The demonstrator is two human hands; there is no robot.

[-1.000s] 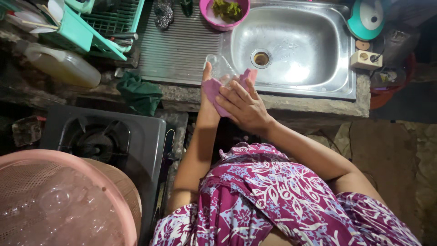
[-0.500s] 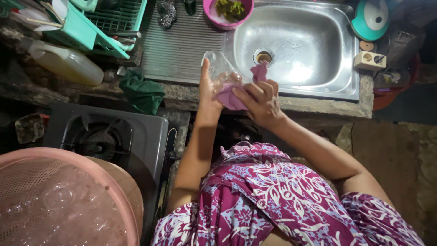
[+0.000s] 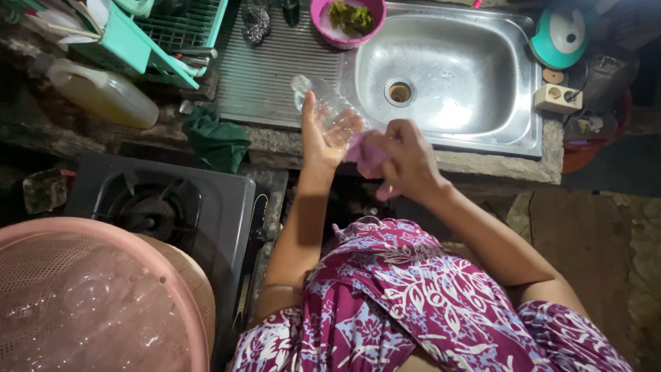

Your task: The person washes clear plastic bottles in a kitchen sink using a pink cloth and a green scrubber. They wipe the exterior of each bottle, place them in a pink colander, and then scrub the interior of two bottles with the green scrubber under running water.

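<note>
Above the near edge of a steel sink, a clear glass is gripped by the left hand. Just right of it, a pink cloth is bunched in the closed right hand.

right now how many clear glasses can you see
1: the clear glass in the left hand, over the sink's edge. Others may be hidden in the green rack.

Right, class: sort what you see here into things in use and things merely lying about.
In use: left hand, clear drinking glass, right hand, pink cloth.

Lying about: pink bowl of greens, green rag, oil jug, gas stove, pink basket.
</note>
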